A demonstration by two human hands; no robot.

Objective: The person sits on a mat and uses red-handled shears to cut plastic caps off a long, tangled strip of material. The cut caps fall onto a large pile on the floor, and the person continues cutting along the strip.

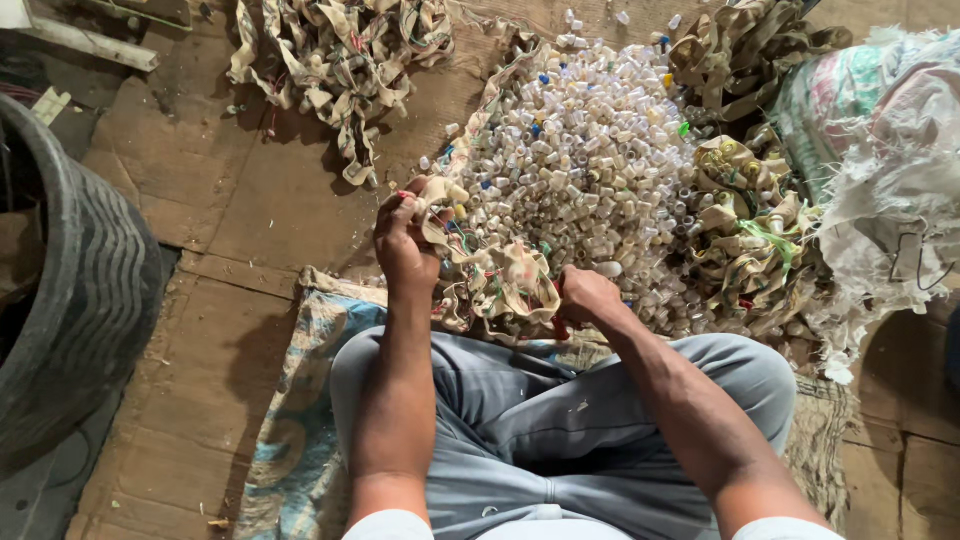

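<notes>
Seen from the head camera, a crumpled beige strip of tangled webbing (495, 280) is gripped at both ends above the seated person's knees. The left hand (403, 240) is closed around its upper end, the right hand (585, 296) clenched on its lower end. Just beyond, a heap of small pale plastic caps (580, 150) is spread over the cardboard floor (250, 210).

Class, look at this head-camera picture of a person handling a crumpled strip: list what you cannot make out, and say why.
Head view only:
- Right hand: fingers buried in the crumpled strip.
- Left hand: seen from the back, so its grip is hidden.
- Small plastic caps: too tiny to tell apart.
- Tyre: cut off by the left edge.
</notes>
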